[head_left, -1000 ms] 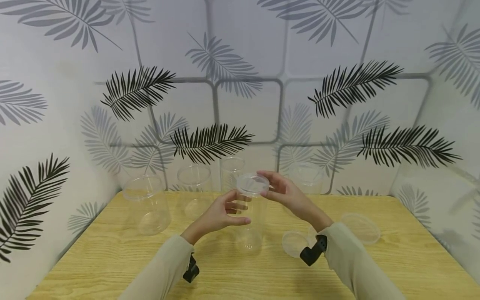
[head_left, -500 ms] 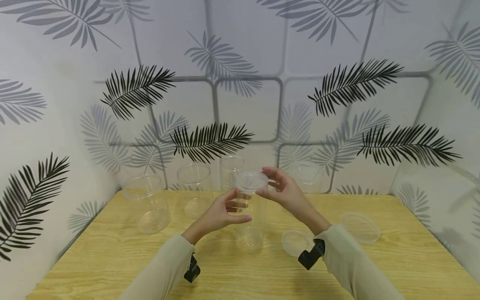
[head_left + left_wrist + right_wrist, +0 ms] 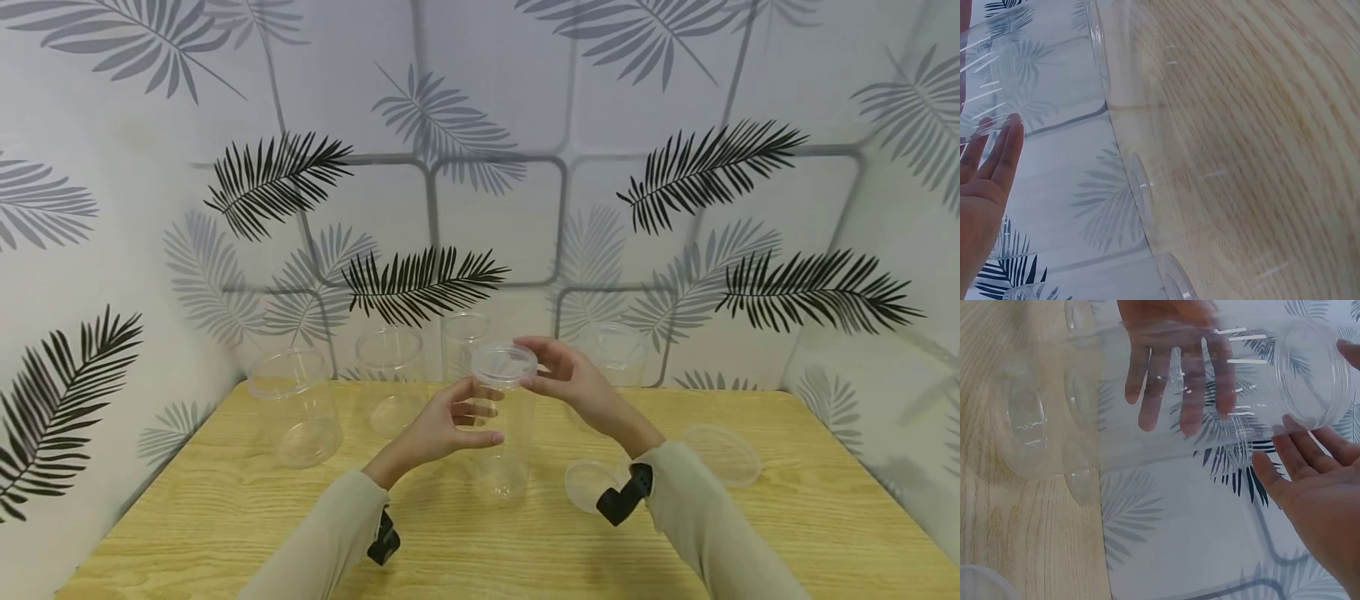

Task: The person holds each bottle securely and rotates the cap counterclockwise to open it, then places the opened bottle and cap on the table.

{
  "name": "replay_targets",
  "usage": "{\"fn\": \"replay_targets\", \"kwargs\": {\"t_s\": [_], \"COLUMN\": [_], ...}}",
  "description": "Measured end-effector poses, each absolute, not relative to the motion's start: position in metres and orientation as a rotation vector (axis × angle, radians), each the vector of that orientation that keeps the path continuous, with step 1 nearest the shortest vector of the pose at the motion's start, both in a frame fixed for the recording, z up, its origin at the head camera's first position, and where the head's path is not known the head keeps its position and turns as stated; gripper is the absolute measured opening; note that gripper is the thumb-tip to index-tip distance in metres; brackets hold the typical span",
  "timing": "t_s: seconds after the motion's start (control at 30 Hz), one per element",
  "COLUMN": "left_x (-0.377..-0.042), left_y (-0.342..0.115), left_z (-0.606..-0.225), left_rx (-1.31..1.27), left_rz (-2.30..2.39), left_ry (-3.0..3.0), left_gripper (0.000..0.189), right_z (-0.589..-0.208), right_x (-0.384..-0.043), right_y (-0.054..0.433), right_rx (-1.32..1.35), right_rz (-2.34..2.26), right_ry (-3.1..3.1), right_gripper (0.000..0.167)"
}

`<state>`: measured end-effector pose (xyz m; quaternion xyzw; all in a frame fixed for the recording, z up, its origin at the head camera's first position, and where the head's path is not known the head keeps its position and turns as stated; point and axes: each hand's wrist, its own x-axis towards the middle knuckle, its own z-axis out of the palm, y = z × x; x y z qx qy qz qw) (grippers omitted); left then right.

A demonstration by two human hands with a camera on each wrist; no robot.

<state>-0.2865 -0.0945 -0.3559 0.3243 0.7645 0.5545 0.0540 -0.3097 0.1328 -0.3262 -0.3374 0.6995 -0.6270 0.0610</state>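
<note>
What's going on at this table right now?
A person is handling a tall, upright clear container with both hands. The left hand holds its side, while the right hand grips the clear lid at its top; whether it is fully seated, I can't tell. Other clear containers stand farther back, and flat clear discs lie on the wooden table toward the right.
</note>
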Motion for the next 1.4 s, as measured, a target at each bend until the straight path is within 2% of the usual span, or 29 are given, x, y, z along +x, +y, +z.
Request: {"fn": "replay_targets", "kwargs": {"t_s": [0.33, 0.77, 1.03, 1.4], "left_x": [-0.284, -0.288, -0.288, -0.290], "left_y": [-0.094, -0.097, -0.097, -0.097], "left_z": [-0.352, -0.355, -0.356, -0.359], "left_rx": [0.997, 0.969, 0.955, 0.994], "left_rz": [1.683, 1.675, 1.685, 1.689], "left_ry": [2.308, 2.366, 2.363, 2.338], "left_gripper": [0.059, 0.057, 0.057, 0.058], "right_z": [-0.324, -0.324, -0.326, -0.329], "right_x": [-0.315, -0.292, -0.287, -0.302], "right_y": [0.139, 0.121, 0.112, 0.124], "right_rx": [-1.069, -0.826, -0.705, -0.989], "right_rz": [-1.864, -1.970, -1.974, -1.886], "right_ry": [1.998, 2.468, 2.521, 2.293], "right_gripper": [0.064, 0.060, 0.061, 0.056]}}
